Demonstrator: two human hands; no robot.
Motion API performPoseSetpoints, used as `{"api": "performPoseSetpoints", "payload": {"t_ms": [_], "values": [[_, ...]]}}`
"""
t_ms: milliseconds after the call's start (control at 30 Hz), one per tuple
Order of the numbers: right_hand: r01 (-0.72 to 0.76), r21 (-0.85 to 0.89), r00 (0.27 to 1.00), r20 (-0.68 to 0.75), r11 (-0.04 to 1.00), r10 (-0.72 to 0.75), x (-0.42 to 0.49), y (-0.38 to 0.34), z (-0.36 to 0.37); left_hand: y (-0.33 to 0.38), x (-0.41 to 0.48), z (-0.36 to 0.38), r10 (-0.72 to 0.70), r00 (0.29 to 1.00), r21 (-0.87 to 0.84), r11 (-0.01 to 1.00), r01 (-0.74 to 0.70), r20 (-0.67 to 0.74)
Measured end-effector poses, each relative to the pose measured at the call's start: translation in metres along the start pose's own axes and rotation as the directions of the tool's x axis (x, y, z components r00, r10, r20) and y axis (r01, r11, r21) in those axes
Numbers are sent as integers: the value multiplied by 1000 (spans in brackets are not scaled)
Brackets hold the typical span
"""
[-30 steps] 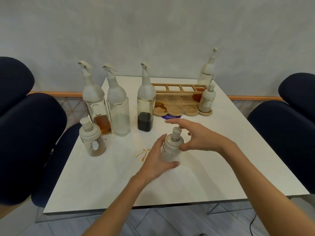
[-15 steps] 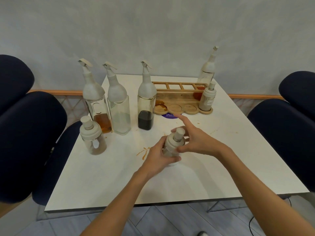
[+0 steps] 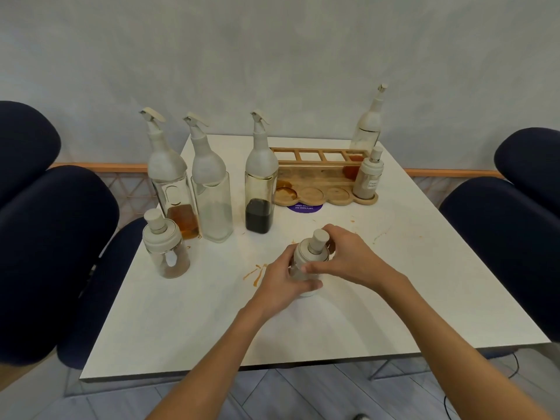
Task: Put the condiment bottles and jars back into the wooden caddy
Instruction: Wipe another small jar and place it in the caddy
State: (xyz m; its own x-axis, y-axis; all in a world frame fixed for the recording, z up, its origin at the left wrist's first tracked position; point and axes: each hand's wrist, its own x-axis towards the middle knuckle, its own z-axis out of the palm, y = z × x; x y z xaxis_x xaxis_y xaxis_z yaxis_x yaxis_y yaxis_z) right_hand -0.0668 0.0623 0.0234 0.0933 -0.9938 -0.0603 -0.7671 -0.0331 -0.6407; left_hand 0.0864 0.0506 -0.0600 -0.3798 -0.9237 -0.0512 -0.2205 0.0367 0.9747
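Head view: our left hand (image 3: 280, 284) curls round the body of a small cream-capped glass jar (image 3: 306, 253) near the middle of the white table (image 3: 394, 301), hiding its contents. Our right hand (image 3: 351, 262) wraps its fingers round the cap. The wooden caddy (image 3: 315, 194) by the far edge holds one labelled powder jar (image 3: 368, 181).

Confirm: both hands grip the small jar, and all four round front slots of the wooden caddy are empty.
Only the slots are wrong. In the head view the left hand and right hand grip the small jar, but the rightmost round slot of the wooden caddy holds a labelled jar.
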Motion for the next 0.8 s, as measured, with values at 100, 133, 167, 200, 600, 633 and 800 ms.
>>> {"api": "performPoseSetpoints", "payload": {"t_ms": [100,133,167,200,600,633,800], "values": [[24,56,997,77,998,-28,-3,0,-4,0,-1,-1,7,1000,-8,1000,-7,-2],[39,48,996,74,998,-42,-3,1,-5,0,-1,-1,8,1000,-7,1000,-8,-4],[46,28,997,54,999,-48,-3,0,-4,1,-2,-1,9,1000,-5,1000,-9,-3],[40,3,999,24,999,-40,-2,-1,-3,1,-2,-1,7,1000,-3,1000,-7,-3],[36,-50,999,-26,998,-38,1,-8,-3,1,-3,-2,9,1000,-16,1000,-8,10],[26,-48,1000,-4,998,-26,1,-9,-4,2,-4,-3,9,1000,-20,1000,-9,12],[47,-35,992,116,998,-43,-3,-9,-12,-1,-3,-3,19,1000,-18,1000,-19,6]]}}
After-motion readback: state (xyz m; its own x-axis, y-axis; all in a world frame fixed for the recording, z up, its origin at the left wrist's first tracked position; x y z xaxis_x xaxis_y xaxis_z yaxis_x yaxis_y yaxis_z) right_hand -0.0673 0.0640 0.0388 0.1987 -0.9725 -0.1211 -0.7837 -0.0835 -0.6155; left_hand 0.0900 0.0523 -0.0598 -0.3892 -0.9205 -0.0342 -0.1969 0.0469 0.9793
